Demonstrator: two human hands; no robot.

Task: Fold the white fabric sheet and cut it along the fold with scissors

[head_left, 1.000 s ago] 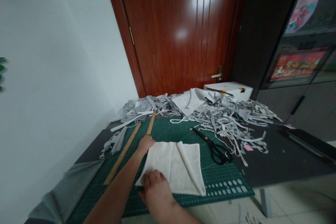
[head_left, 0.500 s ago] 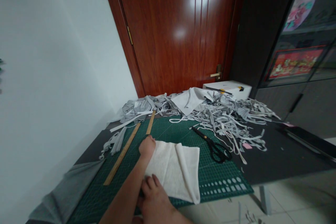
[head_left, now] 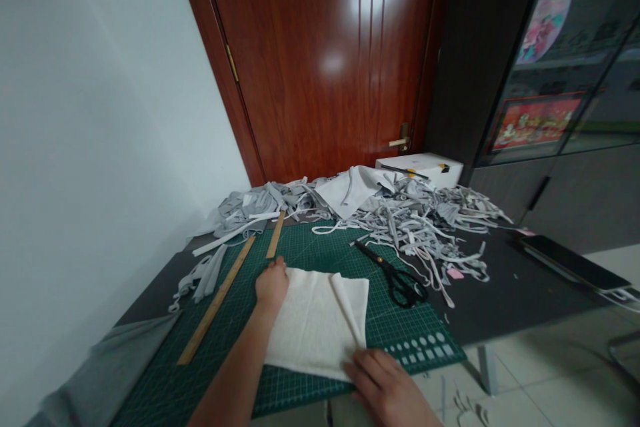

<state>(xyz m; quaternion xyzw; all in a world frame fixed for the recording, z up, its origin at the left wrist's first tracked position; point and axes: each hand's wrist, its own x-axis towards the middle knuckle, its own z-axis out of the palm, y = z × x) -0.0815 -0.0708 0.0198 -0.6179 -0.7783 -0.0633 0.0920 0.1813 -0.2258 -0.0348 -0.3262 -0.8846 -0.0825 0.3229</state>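
A white cloth (head_left: 315,323) lies on the green cutting mat (head_left: 310,247), with a folded ridge running down its right part. My left hand (head_left: 273,283) is closed on the cloth's far left corner. At the near right corner, my right hand (head_left: 380,380) has its fingers pressed together on the cloth's edge, by the lower end of the ridge. Black scissors (head_left: 393,275) lie on the mat to the right of the cloth.
Two wooden rulers (head_left: 217,300) lie on the left. Grey fabric strips (head_left: 415,213) are heaped along the back, before a white box (head_left: 435,170). Grey cloth (head_left: 115,373) covers the left edge; a black device (head_left: 575,263) rests at the right.
My right hand has moved right, from the cloth's near left part to its near right corner. My left hand stays at the far left corner. The view has shifted slightly right.
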